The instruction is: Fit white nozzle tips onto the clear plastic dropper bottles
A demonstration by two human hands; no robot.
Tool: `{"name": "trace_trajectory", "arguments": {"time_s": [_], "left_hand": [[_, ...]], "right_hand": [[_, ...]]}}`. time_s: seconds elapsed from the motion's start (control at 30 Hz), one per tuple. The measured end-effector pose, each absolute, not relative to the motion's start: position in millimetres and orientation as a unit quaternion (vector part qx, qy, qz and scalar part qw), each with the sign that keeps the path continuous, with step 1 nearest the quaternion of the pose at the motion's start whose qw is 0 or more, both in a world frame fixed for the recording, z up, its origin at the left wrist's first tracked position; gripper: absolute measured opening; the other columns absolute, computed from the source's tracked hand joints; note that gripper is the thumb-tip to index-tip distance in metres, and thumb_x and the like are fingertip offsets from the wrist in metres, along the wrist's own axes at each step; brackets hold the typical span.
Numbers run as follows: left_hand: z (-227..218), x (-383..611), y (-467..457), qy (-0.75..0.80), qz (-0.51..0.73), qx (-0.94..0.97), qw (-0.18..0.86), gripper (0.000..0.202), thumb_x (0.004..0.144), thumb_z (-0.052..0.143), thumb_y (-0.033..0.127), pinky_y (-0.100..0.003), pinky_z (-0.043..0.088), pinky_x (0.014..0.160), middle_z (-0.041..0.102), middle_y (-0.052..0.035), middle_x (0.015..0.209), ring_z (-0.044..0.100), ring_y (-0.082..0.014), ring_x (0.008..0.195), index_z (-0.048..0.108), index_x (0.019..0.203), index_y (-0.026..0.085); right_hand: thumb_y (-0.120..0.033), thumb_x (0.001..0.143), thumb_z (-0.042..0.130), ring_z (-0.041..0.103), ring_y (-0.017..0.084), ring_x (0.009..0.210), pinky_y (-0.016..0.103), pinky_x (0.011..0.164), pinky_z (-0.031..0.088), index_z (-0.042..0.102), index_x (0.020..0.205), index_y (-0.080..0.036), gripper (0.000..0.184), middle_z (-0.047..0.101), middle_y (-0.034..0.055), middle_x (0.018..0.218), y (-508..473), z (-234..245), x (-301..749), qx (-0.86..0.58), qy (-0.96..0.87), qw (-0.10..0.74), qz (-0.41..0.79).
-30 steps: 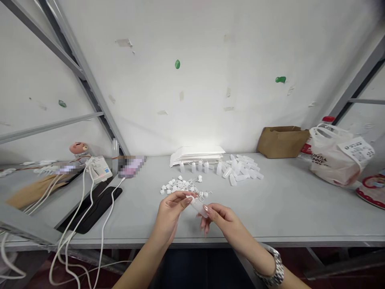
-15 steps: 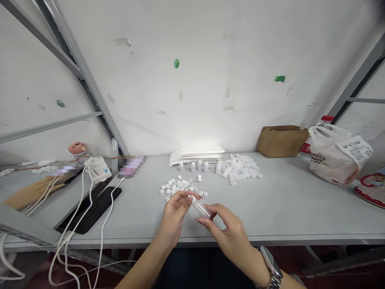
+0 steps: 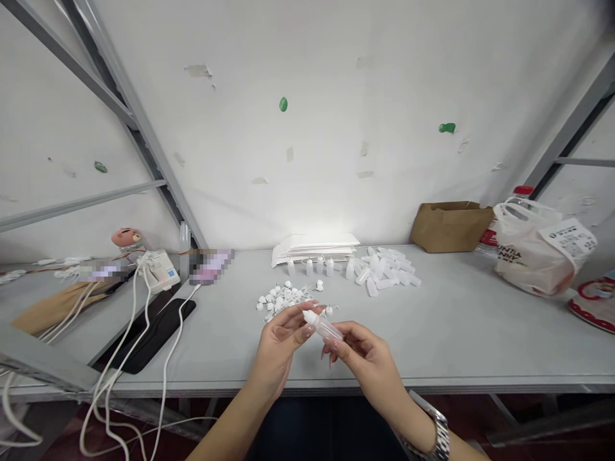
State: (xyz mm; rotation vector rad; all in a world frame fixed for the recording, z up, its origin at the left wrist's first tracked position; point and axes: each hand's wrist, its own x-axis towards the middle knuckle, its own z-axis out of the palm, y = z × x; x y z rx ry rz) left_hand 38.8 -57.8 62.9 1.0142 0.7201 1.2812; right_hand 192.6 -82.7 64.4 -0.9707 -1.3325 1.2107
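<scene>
A small translucent squeeze bottle point(image 3: 327, 329) with a white tip cap point(image 3: 310, 317) is held tilted between my hands, its cap end up and to the left. My left hand point(image 3: 282, 342) has its thumb and fingers closed around the cap end. On the bottle's lower end, my right hand point(image 3: 361, 352) pinches with thumb and fingers. Just beyond my left hand lies a pile of loose white caps point(image 3: 284, 296). Several capped bottles point(image 3: 319, 266) stand upright in a row behind it. To their right is a heap of bottles without caps point(image 3: 384, 269).
White flat sheets point(image 3: 314, 246) are stacked against the wall. A cardboard box point(image 3: 450, 227) and a plastic bag point(image 3: 533, 253) stand at the back right. On the left lie a phone point(image 3: 210, 266), a black flat case point(image 3: 156, 333), white cables point(image 3: 175, 346) and a power strip point(image 3: 161, 272).
The bottle has shifted slightly right and lies flatter. My right hand's fingers have moved further around its lower end, and my left thumb has slid down from the cap tip.
</scene>
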Motion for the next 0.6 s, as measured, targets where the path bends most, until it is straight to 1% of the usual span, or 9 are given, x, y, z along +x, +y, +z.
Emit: {"name": "trace_trajectory", "arguments": {"time_s": [0.07, 0.13, 0.27, 0.37, 0.47, 0.53, 0.6], "left_hand": [[63.0, 41.1, -59.2, 0.319, 0.574, 0.422, 0.625, 0.029, 0.067, 0.075, 0.025, -0.033, 0.042, 0.090, 0.072, -0.0055, 0.094, 0.059, -0.0238, 0.105, 0.069, 0.096, 0.022], [61.7, 44.0, -60.4, 0.319, 0.585, 0.409, 0.624, 0.028, 0.067, 0.076, 0.027, -0.030, 0.043, 0.087, 0.071, -0.0043, 0.088, 0.061, -0.0220, 0.100, 0.069, 0.093, 0.022], [58.3, 48.6, -61.8, 0.308, 0.598, 0.419, 0.611, 0.023, 0.068, 0.075, 0.032, -0.026, 0.044, 0.081, 0.070, -0.0032, 0.084, 0.062, -0.0184, 0.091, 0.069, 0.088, 0.021], [58.2, 49.1, -62.2, 0.306, 0.598, 0.439, 0.596, 0.021, 0.069, 0.073, 0.033, -0.023, 0.044, 0.075, 0.070, -0.0032, 0.083, 0.062, -0.0169, 0.088, 0.069, 0.086, 0.021], [60.4, 47.3, -62.2, 0.310, 0.584, 0.448, 0.601, 0.020, 0.069, 0.073, 0.032, -0.021, 0.045, 0.071, 0.070, -0.0033, 0.082, 0.062, -0.0158, 0.084, 0.069, 0.085, 0.020], [62.5, 45.7, -62.2, 0.316, 0.570, 0.447, 0.613, 0.024, 0.068, 0.074, 0.031, -0.022, 0.045, 0.069, 0.069, -0.0034, 0.084, 0.062, -0.0159, 0.082, 0.069, 0.089, 0.021], [64.2, 44.5, -62.1, 0.328, 0.566, 0.434, 0.619, 0.030, 0.066, 0.076, 0.029, -0.023, 0.046, 0.069, 0.070, -0.0036, 0.087, 0.063, -0.0173, 0.085, 0.068, 0.093, 0.021]], "right_hand": [[-0.041, 0.076, 0.064, 0.055, 0.013, 0.061, 0.027, 0.064, 0.046, 0.065, 0.082, -0.016, 0.026, 0.061, 0.0010, 0.067, -83.4, 63.6, 191.1, -0.408, -0.551, 0.522, 0.507], [-0.040, 0.076, 0.064, 0.054, 0.012, 0.060, 0.027, 0.064, 0.045, 0.065, 0.080, -0.016, 0.024, 0.060, 0.0002, 0.065, -84.5, 62.0, 189.8, -0.404, -0.545, 0.522, 0.517], [-0.043, 0.075, 0.066, 0.051, 0.011, 0.054, 0.024, 0.054, 0.044, 0.063, 0.076, -0.015, 0.028, 0.057, -0.0009, 0.059, -85.4, 61.4, 188.2, -0.365, -0.505, 0.521, 0.583], [-0.045, 0.074, 0.066, 0.049, 0.009, 0.050, 0.022, 0.048, 0.040, 0.063, 0.073, -0.014, 0.031, 0.056, -0.0011, 0.055, -84.8, 63.2, 188.5, -0.333, -0.474, 0.504, 0.641], [-0.041, 0.078, 0.064, 0.045, 0.007, 0.048, 0.021, 0.051, 0.037, 0.064, 0.071, -0.013, 0.029, 0.053, -0.0027, 0.051, -83.1, 64.0, 189.9, -0.291, -0.437, 0.483, 0.701], [-0.040, 0.080, 0.061, 0.043, 0.006, 0.049, 0.021, 0.053, 0.037, 0.064, 0.067, -0.013, 0.030, 0.049, -0.0035, 0.048, -81.2, 63.4, 190.4, -0.262, -0.417, 0.468, 0.734], [-0.042, 0.081, 0.060, 0.043, 0.007, 0.049, 0.021, 0.054, 0.037, 0.064, 0.067, -0.013, 0.032, 0.049, -0.0032, 0.048, -79.2, 62.3, 189.8, -0.254, -0.413, 0.458, 0.745]]}}
